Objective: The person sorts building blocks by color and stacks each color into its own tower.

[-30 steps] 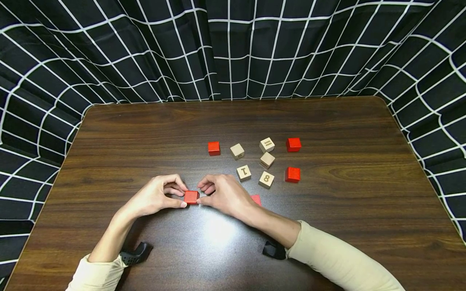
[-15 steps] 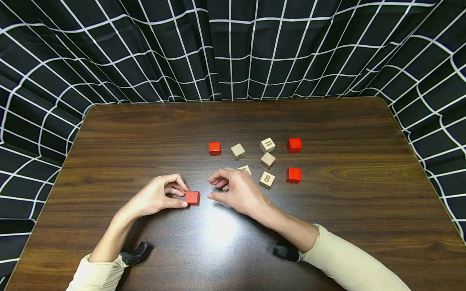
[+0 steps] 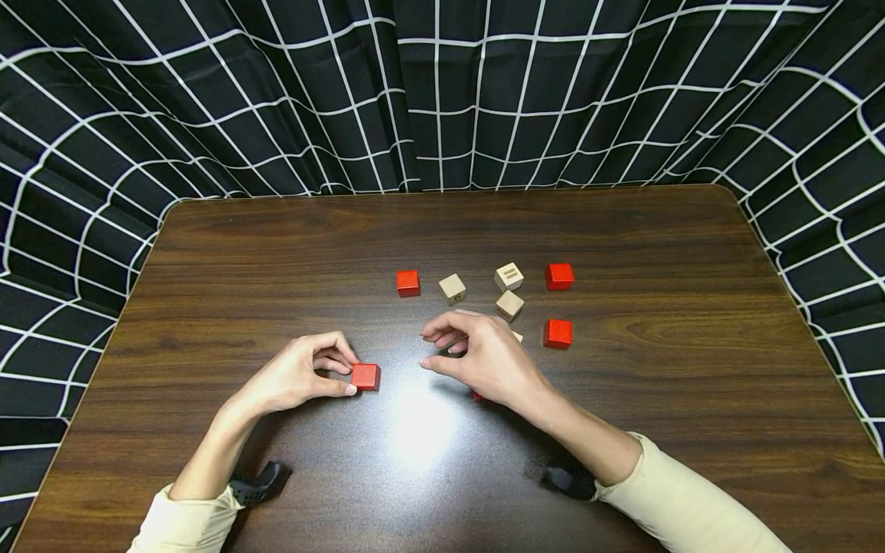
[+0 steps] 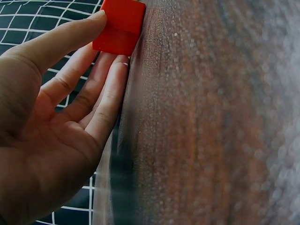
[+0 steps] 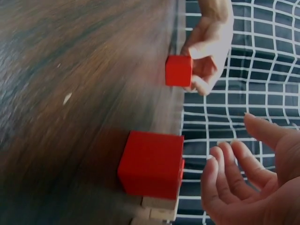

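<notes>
My left hand (image 3: pixel 293 375) pinches a red cube (image 3: pixel 365 376) between thumb and fingertips on the table; in the left wrist view the thumb lies on one face of that cube (image 4: pixel 121 26). To the right, my right hand (image 3: pixel 492 359) hovers over the table with thumb and fingers spread apart and nothing between them. Another red cube (image 3: pixel 477 396) peeks out from beneath it, mostly hidden in the head view. From the right wrist that cube (image 5: pixel 152 164) looks large and stands apart from the fingers (image 5: pixel 253 164).
Beyond my right hand lie pale wooden cubes (image 3: pixel 452 289), some marked; one shows two bars (image 3: pixel 509 276), and others are partly covered by the hand. Further red cubes (image 3: pixel 408 283) sit at the back left and right (image 3: pixel 557 333). A black grid curtain (image 3: pixel 442 92) surrounds the brown table (image 3: pixel 276 261).
My right hand has let go of the red cube by my left hand and drawn back to the right, over the other cubes. The left hand keeps its place and its grip.
</notes>
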The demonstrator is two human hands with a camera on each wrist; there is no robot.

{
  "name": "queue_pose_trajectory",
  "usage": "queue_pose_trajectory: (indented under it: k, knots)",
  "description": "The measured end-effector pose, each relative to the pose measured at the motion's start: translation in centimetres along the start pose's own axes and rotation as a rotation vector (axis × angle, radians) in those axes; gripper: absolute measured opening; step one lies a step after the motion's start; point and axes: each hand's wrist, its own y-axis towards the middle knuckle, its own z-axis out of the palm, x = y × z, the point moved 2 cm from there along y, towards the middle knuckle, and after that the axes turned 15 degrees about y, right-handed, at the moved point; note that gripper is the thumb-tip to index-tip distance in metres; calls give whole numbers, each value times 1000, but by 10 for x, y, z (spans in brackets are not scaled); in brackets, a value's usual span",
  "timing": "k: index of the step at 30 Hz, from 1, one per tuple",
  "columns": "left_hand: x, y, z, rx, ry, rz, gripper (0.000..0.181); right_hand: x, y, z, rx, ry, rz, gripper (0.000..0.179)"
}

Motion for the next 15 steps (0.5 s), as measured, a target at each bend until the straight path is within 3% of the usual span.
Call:
queue_pose_trajectory:
  k: [15]
  knots:
    - [0,0,0,10,-21,-7,31,-5,-8,-22,12,28,-44,32]
